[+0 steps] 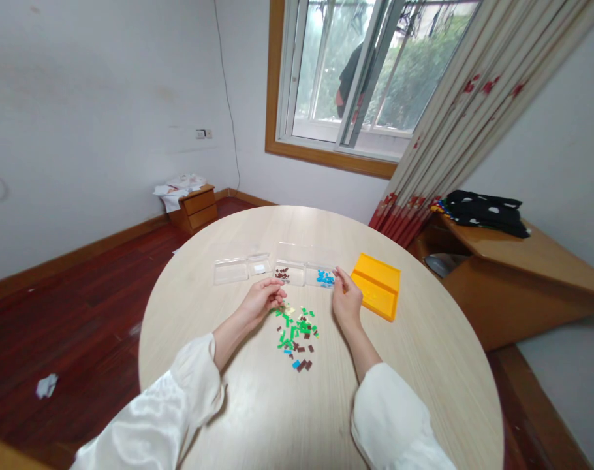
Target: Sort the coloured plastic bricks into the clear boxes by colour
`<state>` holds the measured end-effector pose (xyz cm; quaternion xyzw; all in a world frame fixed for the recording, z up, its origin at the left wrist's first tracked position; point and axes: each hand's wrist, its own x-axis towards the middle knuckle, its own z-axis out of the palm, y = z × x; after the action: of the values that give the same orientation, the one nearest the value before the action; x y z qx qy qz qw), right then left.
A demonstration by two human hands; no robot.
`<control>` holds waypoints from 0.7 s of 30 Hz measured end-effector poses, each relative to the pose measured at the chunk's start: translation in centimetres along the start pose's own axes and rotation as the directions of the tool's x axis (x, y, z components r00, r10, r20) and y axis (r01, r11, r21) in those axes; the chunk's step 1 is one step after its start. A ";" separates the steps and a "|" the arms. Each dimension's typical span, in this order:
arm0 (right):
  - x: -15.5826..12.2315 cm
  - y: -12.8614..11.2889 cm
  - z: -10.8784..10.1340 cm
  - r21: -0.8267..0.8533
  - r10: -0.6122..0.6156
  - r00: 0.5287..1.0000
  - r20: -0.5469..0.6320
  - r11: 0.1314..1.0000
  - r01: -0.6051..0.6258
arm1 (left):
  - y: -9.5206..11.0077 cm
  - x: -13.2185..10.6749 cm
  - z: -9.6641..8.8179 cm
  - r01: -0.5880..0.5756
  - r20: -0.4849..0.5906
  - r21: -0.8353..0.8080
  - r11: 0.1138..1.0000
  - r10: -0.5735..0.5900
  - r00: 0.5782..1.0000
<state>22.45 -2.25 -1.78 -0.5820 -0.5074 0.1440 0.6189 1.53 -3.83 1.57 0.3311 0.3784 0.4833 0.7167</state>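
A loose pile of small green, brown, blue and pale toy building bricks [297,329] lies on the round table between my hands. My left hand [264,301] is at the pile's far left side, fingertips pinched together below the brown bricks [282,273] in a clear plastic box [297,277]. What those fingers hold, if anything, is too small to make out. My right hand [346,299] is closed, its fingertips at the right edge of the compartment with blue bricks [325,278]. Any piece in its fingers is not visible.
Another clear box [230,271] stands to the left, with a white label-like patch in its smaller section. Right of my right hand lies an open yellow case [375,287]. The round wooden table [238,405] has a curved edge. A person [350,78] is outside the window.
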 end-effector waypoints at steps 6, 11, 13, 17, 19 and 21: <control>-0.2 0.1 0.1 -0.028 -0.023 0.999 0.029 0.999 0.024 | 0.1 0.1 -0.5 -0.095 0.078 0.124 0.988 0.086 0.993; -0.2 0.1 0.1 -0.025 -0.053 0.998 0.030 0.998 0.053 | 0.8 -0.7 -0.6 -0.253 0.378 0.505 0.825 0.051 0.924; -0.2 0.2 0.2 -0.028 -0.055 0.998 0.036 0.998 0.056 | 1.1 -1.3 -0.4 -0.355 0.532 0.599 0.718 -0.025 0.847; -0.3 0.2 0.2 -0.028 -0.052 0.998 0.039 0.998 0.053 | 1.2 -2.4 0.4 -0.573 0.736 0.630 0.524 -0.168 0.655; -0.3 0.3 0.2 -0.028 -0.055 0.998 0.037 0.998 0.056 | 1.1 -2.6 0.5 -0.619 0.761 0.636 0.460 -0.241 0.603; -0.3 0.3 0.3 -0.029 -0.058 0.998 0.034 0.998 0.059 | 0.9 -2.5 0.3 -0.647 0.759 0.649 0.400 -0.283 0.587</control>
<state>22.23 -2.22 -2.22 -0.5735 -0.5365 0.1277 0.6057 0.83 -5.92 3.01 0.8772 0.1726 0.0903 0.4389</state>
